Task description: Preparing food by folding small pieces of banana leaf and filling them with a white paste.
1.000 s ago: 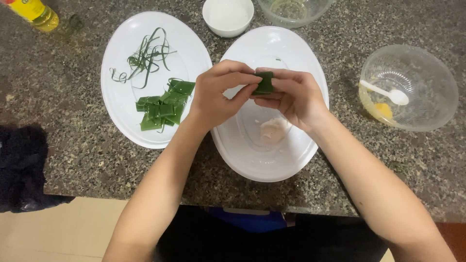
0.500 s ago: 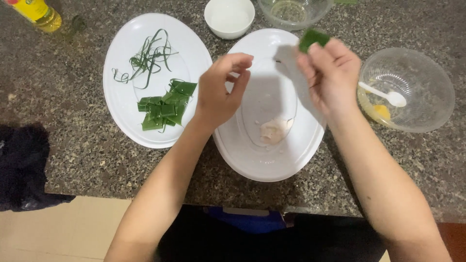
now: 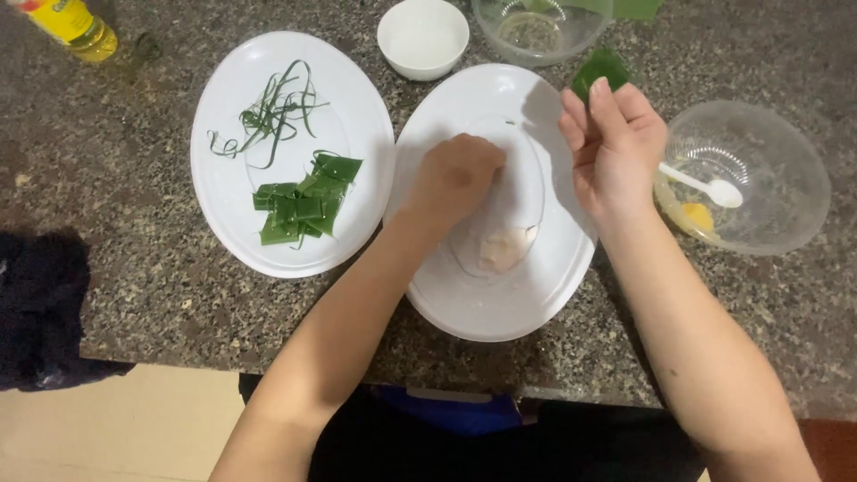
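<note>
two hands worked over the white oval plastic plate (image 3: 553,295): the left hand (image 3: 457,174) curled down toward the pale dough lump (image 3: 502,248), its fingers hidden, so their state could not be told, while the right hand (image 3: 614,143) pinched a folded green leaf piece (image 3: 600,68) clear above the speckled granite tabletop (image 3: 161,295), away from the clear plastic bowl (image 3: 768,214).

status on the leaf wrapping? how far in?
Done: a pile of folded leaf parcels sits on the left plate beside thin leaf strips. In hand: the right hand holds a green leaf piece; the left hand reaches into the middle plate. Left: a pale lump of filling.
</note>
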